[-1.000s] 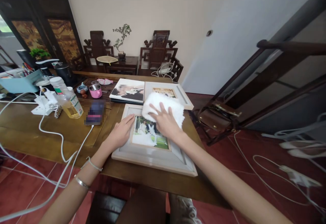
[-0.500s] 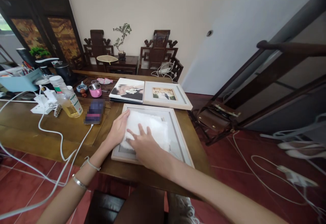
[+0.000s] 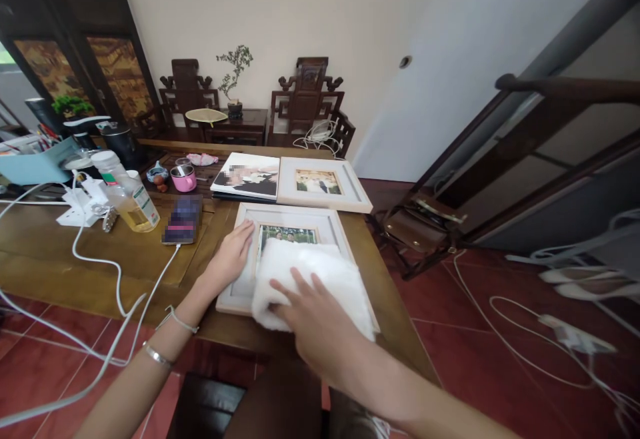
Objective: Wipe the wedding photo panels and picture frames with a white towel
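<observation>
A pale wooden picture frame [image 3: 231, 298] lies face up on the table in front of me, with a small framed photo [image 3: 295, 233] in its grey mount. My left hand [image 3: 231, 253] rests on its left border, fingers stretched out flat over the rim. On the lower part of the frame is a folded fluffy white cloth [image 3: 320, 262], which hides most of the photo. My right hand [image 3: 320, 319] presses down on this cloth and grips it, fingers spread across the top and the thumb side tucked against its near edge.
Behind lie a second picture frame [image 3: 364, 189] and a photo album [image 3: 245, 174]. Left are a phone [image 3: 181, 220] on a charging cable, a bottle of yellow liquid [image 3: 141, 209], a pink cup [image 3: 183, 178] and a white power strip [image 3: 77, 212]. A brown bag [image 3: 420, 226] sits right.
My right hand has slid the white cloth toward me and to the right, uncovering the photo's upper part. My left hand stays at the frame's left border, slightly lower.
</observation>
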A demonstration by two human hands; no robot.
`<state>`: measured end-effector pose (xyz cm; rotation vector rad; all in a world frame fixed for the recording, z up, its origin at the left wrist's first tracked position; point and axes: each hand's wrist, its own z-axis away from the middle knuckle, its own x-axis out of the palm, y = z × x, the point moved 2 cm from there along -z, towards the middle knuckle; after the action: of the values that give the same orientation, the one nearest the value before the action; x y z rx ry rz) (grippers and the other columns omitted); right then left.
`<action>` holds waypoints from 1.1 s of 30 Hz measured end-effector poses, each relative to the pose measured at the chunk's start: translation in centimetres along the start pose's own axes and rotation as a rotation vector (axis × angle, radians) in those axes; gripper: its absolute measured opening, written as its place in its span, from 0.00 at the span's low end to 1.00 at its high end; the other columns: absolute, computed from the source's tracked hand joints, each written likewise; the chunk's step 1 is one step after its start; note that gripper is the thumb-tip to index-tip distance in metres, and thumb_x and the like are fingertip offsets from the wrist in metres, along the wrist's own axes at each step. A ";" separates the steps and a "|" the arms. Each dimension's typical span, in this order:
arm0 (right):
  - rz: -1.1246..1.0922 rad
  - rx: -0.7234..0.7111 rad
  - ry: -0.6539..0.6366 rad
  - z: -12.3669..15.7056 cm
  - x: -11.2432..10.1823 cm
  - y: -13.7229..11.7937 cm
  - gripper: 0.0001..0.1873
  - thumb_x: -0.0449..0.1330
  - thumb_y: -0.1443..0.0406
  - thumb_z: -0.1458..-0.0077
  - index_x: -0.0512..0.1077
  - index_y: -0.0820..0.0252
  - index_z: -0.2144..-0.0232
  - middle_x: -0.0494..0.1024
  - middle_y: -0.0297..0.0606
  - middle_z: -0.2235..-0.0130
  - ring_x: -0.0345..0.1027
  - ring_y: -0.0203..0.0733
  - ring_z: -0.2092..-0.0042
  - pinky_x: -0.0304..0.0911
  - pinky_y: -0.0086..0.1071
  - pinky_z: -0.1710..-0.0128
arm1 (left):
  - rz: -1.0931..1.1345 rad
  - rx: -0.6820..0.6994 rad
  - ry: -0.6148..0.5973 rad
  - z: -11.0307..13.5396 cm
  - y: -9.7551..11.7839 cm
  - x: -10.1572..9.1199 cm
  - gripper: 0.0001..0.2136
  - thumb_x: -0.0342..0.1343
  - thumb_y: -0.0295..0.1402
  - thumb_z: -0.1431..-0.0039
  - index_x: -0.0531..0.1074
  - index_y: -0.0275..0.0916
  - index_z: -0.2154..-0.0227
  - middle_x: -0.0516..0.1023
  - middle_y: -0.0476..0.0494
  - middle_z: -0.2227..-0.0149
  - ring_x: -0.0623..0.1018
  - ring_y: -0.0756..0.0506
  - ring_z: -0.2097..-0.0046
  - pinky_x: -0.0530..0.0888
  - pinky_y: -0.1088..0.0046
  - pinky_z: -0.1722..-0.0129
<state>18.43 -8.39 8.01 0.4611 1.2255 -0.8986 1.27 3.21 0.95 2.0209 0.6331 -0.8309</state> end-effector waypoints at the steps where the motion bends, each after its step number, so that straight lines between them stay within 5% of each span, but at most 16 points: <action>1: 0.002 0.045 -0.014 0.8 -0.2 0.8 0.31 0.52 0.77 0.55 0.71 0.61 0.47 0.57 0.40 0.35 0.40 0.67 0.34 0.43 0.62 0.39 | -0.006 -0.002 -0.014 0.1 0.0 0.1 0.19 0.42 0.31 0.35 0.68 0.31 0.46 0.68 0.32 0.41 0.66 0.40 0.38 0.63 0.56 0.38; 6: 0.002 0.118 0.005 2.2 -0.4 2.1 0.31 0.51 0.78 0.57 0.74 0.59 0.50 0.60 0.39 0.36 0.43 0.66 0.35 0.45 0.63 0.40 | -0.033 -0.046 -0.052 0.4 0.2 0.4 0.19 0.42 0.28 0.36 0.67 0.33 0.45 0.67 0.34 0.40 0.62 0.41 0.36 0.61 0.53 0.38; 13: -0.067 -0.115 0.125 -1.3 0.4 -1.7 0.30 0.49 0.77 0.51 0.69 0.61 0.45 0.54 0.43 0.34 0.37 0.65 0.33 0.39 0.63 0.39 | -0.037 -0.050 -0.068 0.5 -0.2 0.5 0.21 0.41 0.23 0.39 0.66 0.35 0.44 0.66 0.36 0.39 0.60 0.42 0.35 0.61 0.53 0.38; 18: -0.053 0.020 0.066 -1.2 -1.6 2.4 0.30 0.50 0.80 0.55 0.74 0.59 0.51 0.72 0.46 0.45 0.54 0.57 0.37 0.50 0.56 0.40 | -0.016 -0.006 -0.104 0.5 -0.1 0.5 0.21 0.41 0.21 0.41 0.68 0.35 0.47 0.66 0.37 0.39 0.63 0.42 0.37 0.61 0.55 0.38; 21: 0.063 0.162 0.246 -3.1 -2.6 5.6 0.32 0.50 0.80 0.53 0.70 0.62 0.46 0.70 0.49 0.43 0.53 0.59 0.37 0.51 0.57 0.42 | 0.047 0.034 -0.054 0.5 0.4 0.2 0.21 0.41 0.21 0.41 0.68 0.35 0.48 0.69 0.36 0.42 0.68 0.43 0.40 0.63 0.58 0.38; 24: 0.203 0.072 0.352 -6.5 -2.4 6.7 0.31 0.50 0.80 0.51 0.69 0.61 0.45 0.58 0.43 0.35 0.40 0.62 0.33 0.44 0.61 0.40 | 0.096 0.001 0.076 0.6 0.7 -0.3 0.22 0.42 0.22 0.41 0.60 0.32 0.44 0.69 0.31 0.44 0.68 0.42 0.40 0.63 0.56 0.39; 28: 0.286 -0.148 0.332 -9.7 -1.3 6.0 0.27 0.50 0.77 0.47 0.71 0.59 0.47 0.57 0.37 0.35 0.39 0.56 0.33 0.40 0.56 0.37 | 0.124 0.001 0.065 0.7 0.6 -0.3 0.29 0.43 0.21 0.44 0.48 0.30 0.38 0.58 0.27 0.37 0.60 0.40 0.35 0.57 0.54 0.36; 33: 0.337 -0.108 0.426 -11.6 -1.4 5.9 0.25 0.50 0.74 0.44 0.70 0.58 0.46 0.57 0.36 0.35 0.39 0.57 0.33 0.38 0.57 0.36 | 0.112 0.042 0.019 0.8 -0.1 0.3 0.35 0.43 0.20 0.45 0.42 0.33 0.34 0.49 0.30 0.33 0.52 0.39 0.32 0.50 0.54 0.34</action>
<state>16.03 4.06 4.90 0.7729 1.5163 -0.4532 1.11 2.59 0.32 2.0841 0.5113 -0.7656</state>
